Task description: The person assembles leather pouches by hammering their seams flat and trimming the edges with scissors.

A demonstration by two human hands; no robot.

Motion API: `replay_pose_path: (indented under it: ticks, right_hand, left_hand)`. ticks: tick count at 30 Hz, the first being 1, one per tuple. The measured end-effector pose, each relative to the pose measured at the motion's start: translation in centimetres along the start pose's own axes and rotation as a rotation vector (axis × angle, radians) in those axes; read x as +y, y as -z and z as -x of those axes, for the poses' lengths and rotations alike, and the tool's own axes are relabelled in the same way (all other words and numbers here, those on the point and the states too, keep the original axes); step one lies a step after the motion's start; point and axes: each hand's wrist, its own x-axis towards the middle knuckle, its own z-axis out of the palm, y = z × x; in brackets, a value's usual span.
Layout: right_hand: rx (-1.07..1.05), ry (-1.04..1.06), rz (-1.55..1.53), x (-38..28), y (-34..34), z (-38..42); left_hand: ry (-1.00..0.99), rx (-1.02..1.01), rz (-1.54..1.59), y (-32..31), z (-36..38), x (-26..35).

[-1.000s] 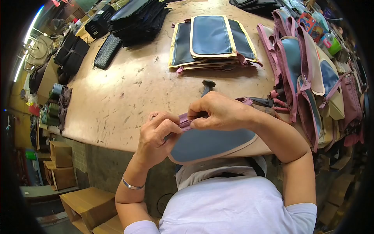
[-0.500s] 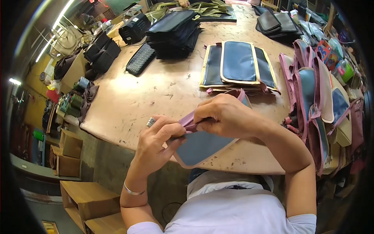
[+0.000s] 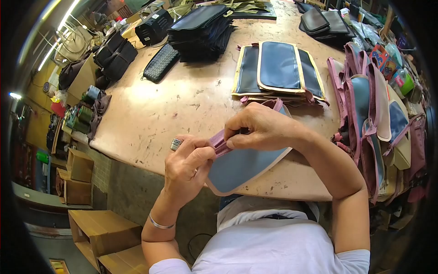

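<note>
A bag piece point(image 3: 246, 168) with a blue-grey panel, pale edging and a mauve strip lies over the table's front edge. My left hand point(image 3: 188, 160), with a ring on one finger, pinches one end of the mauve fabric strip point(image 3: 220, 142). Just right of it, my right hand point(image 3: 262, 127) grips the same strip between bent fingers and thumb. A short stretch of the strip shows folded between the two hands. The rest of the bag piece passes under my right hand and forearm, which hide part of it.
Panels with yellow edging point(image 3: 279, 68) lie stacked beyond my hands on the table point(image 3: 137, 123). Mauve-trimmed bag pieces point(image 3: 360, 105) are heaped at the right. A black stack point(image 3: 200, 34) and a dark textured case point(image 3: 160, 63) lie farther back. Cardboard boxes point(image 3: 102, 230) stand on the floor at left.
The mauve strip between my hands has turned so that more of its folded face shows. My right hand has shifted slightly up and left; the left hand keeps its pinch.
</note>
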Motion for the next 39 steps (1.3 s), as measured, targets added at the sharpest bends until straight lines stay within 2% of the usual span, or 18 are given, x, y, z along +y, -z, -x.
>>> replay_pose_path:
  ticks: [8,11,14,17,20,23,24,27,28,31,34,35,37,39]
  right_hand:
    - [0.079,0.201,0.265,0.7,-1.3,-0.1]
    - [0.121,0.16,0.377,-0.1,-1.8,0.2]
    - [0.128,0.227,0.328,0.1,-2.3,0.1]
    - [0.086,0.219,0.405,-0.5,-2.5,-0.2]
    - [0.213,0.477,0.475,-1.3,-2.2,-1.2]
    - [0.249,0.584,0.472,-1.7,-1.1,-1.5]
    - [0.24,0.595,0.442,-1.4,-0.8,-1.6]
    - [0.224,0.497,0.322,0.0,-0.7,-1.0]
    - [0.223,0.463,0.313,0.3,-0.9,-0.7]
    - [0.362,0.455,0.31,0.5,-1.3,0.3]
    - [0.646,0.448,0.32,-1.0,-2.8,1.8]
    - [0.644,0.493,0.258,-1.0,-3.5,2.5]
    - [0.476,0.435,0.112,-1.9,-4.1,3.4]
    - [0.527,0.439,0.068,-2.2,-4.7,3.3]
  left_hand:
    - [0.056,0.023,0.033,0.0,0.1,0.0]
    - [0.086,0.027,0.036,-0.1,0.1,0.2]
    - [0.111,0.042,0.085,-0.2,0.1,0.3]
    - [0.021,0.026,-0.056,0.1,0.1,0.7]
    - [-0.064,0.128,-0.124,2.1,-0.1,2.4]
    - [0.038,0.246,0.255,3.7,0.1,2.8]
    - [0.106,0.161,0.381,4.3,0.4,1.9]
    - [0.018,-0.012,0.337,3.8,0.4,-1.0]
    - [0.005,0.003,0.417,3.1,0.2,-1.2]
    - [-0.098,-0.061,0.385,2.3,-0.7,-1.5]
    - [-0.113,-0.016,0.365,1.8,-1.3,-0.9]
    - [-0.115,-0.011,0.372,1.6,-1.4,-0.7]
    - [-0.121,-0.001,0.382,1.1,-1.6,-0.3]
    - [-0.12,0.006,0.39,0.5,-1.8,0.1]
